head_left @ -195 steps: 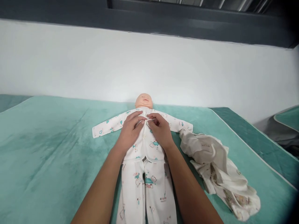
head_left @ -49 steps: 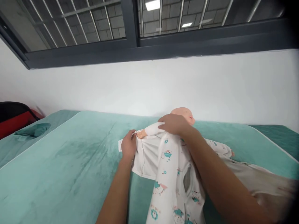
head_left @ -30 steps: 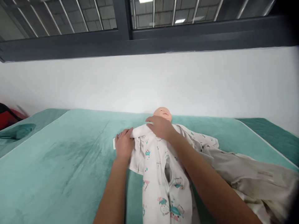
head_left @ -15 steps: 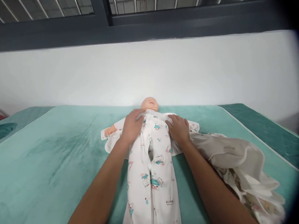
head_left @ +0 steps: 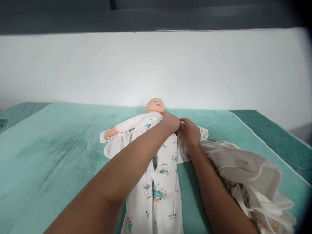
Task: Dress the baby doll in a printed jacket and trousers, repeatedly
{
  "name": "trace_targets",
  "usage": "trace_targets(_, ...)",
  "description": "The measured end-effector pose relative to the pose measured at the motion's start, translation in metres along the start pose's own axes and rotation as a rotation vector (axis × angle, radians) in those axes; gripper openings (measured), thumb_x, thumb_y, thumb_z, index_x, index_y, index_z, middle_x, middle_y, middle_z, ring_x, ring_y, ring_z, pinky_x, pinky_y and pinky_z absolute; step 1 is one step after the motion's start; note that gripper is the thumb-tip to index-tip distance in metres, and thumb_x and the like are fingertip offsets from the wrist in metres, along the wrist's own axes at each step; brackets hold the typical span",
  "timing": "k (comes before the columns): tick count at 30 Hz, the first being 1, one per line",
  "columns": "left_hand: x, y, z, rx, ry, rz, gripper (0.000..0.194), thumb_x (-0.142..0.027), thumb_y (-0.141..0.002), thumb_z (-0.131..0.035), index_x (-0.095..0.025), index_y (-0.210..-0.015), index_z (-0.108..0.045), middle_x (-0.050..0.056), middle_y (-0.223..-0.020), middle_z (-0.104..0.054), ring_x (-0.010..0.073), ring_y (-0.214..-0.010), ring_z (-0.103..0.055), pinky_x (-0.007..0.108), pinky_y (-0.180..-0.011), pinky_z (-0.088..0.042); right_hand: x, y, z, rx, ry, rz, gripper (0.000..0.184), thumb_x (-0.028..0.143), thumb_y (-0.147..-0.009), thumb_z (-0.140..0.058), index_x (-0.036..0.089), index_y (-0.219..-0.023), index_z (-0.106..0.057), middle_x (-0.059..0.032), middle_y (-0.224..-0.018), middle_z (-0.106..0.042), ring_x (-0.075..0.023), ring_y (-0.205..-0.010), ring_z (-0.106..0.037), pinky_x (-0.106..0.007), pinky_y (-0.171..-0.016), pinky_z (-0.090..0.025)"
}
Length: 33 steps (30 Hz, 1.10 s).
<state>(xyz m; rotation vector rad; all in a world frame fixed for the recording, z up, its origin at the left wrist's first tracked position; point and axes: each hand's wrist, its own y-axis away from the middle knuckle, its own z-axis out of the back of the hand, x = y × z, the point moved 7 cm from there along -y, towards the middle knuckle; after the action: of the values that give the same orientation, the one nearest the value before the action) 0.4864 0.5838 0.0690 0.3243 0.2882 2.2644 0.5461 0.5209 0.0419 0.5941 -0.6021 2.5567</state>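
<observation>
While the doll lies face up on the green cover, head toward the wall, the step in hand appears to be adjustment of the cloth at its shoulder on my right. I have the left hand crossed over the doll's upper chest; its fingers are largely hidden, so I cannot tell their opening or hold. The right hand, just beside it, is nearly closed, thumb and fingertips apparently pinching a white cloth edge. The jacket is spread open beneath the doll's sleeved arm on my left, and the printed garment runs down the body. The next move, in my judgement, calls for a light pull with the chest steadied; excess force could twist the shoulder. Keep clear of the crumpled clothes beside the right forearm.
</observation>
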Motion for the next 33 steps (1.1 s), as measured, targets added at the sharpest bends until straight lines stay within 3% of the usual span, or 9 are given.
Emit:
trace_targets(5,0.008,0.007,0.007,-0.014,-0.010,0.012,0.040,-0.022,-0.084,-0.058,-0.017,-0.123,-0.063,0.017,-0.125,-0.066,0.0306,-0.114,-0.062,0.047,-0.098,-0.042,-0.005,0.001,0.003,0.088,0.027,-0.083,0.039,0.024,-0.093,-0.038,0.028,-0.123,-0.062,-0.0062,-0.114,-0.070,-0.0237,-0.100,-0.061,-0.032,-0.077,-0.035)
trace_targets(10,0.026,0.022,0.017,-0.038,-0.021,0.037,0.040,-0.014,-0.078,-0.063,-0.017,-0.117,-0.067,0.018,-0.120,-0.068,0.0320,-0.113,-0.062,0.047,-0.095,-0.044,-0.011,0.003,0.007,0.058,-0.044,-0.150,0.039,0.028,-0.092,-0.037,0.031,-0.118,-0.065,-0.0042,-0.103,-0.071,-0.0220,-0.087,-0.060,-0.029,-0.066,-0.033)
trace_targets(17,0.051,0.039,0.028,-0.035,-0.024,0.067,0.038,-0.008,-0.068,-0.067,-0.018,-0.105,-0.072,0.017,-0.106,-0.072,0.0316,-0.099,-0.068,0.040,-0.082,-0.049,-0.021,-0.001,0.012,-0.057,-0.162,-0.138,0.037,0.025,-0.088,-0.037,0.025,-0.107,-0.069,-0.0060,-0.090,-0.070,-0.0211,-0.078,-0.057,-0.029,-0.065,-0.032)
trace_targets(20,0.054,0.045,0.031,-0.023,-0.023,0.064,0.037,-0.007,-0.067,-0.067,-0.018,-0.101,-0.073,0.016,-0.101,-0.073,0.0300,-0.094,-0.068,0.039,-0.080,-0.050,-0.023,-0.003,0.012,-0.097,-0.270,-0.102,0.036,0.026,-0.087,-0.037,0.023,-0.101,-0.069,-0.0058,-0.089,-0.070,-0.0209,-0.080,-0.057,-0.029,-0.068,-0.036)
trace_targets(23,0.053,0.053,0.037,-0.034,-0.032,0.063,0.041,-0.007,-0.068,-0.065,-0.019,-0.107,-0.071,0.016,-0.108,-0.071,0.0296,-0.095,-0.068,0.037,-0.079,-0.049,-0.028,-0.007,0.006,-0.079,-0.478,-0.099,0.032,0.024,-0.081,-0.038,0.021,-0.092,-0.068,-0.0043,-0.087,-0.069,-0.0208,-0.082,-0.058,-0.029,-0.071,-0.040)
trace_targets(27,0.054,0.064,0.045,-0.044,-0.062,0.067,0.045,-0.008,-0.070,-0.061,-0.015,-0.114,-0.067,0.018,-0.114,-0.068,0.0306,-0.094,-0.067,0.039,-0.076,-0.049,-0.038,-0.009,-0.001,-0.045,-0.664,-0.214,0.029,0.022,-0.070,-0.042,0.020,-0.085,-0.066,-0.0018,-0.080,-0.066,-0.0194,-0.076,-0.057,-0.028,-0.066,-0.041)
trace_targets(33,0.065,0.072,0.046,-0.057,-0.042,0.108,0.043,-0.010,-0.071,-0.060,-0.017,-0.113,-0.065,0.016,-0.110,-0.068,0.0294,-0.092,-0.067,0.038,-0.077,-0.049,-0.049,-0.009,-0.004,-0.056,-0.745,-0.318,0.029,0.022,-0.064,-0.044,0.020,-0.083,-0.066,-0.0009,-0.074,-0.064,-0.0180,-0.070,-0.055,-0.026,-0.058,-0.039)
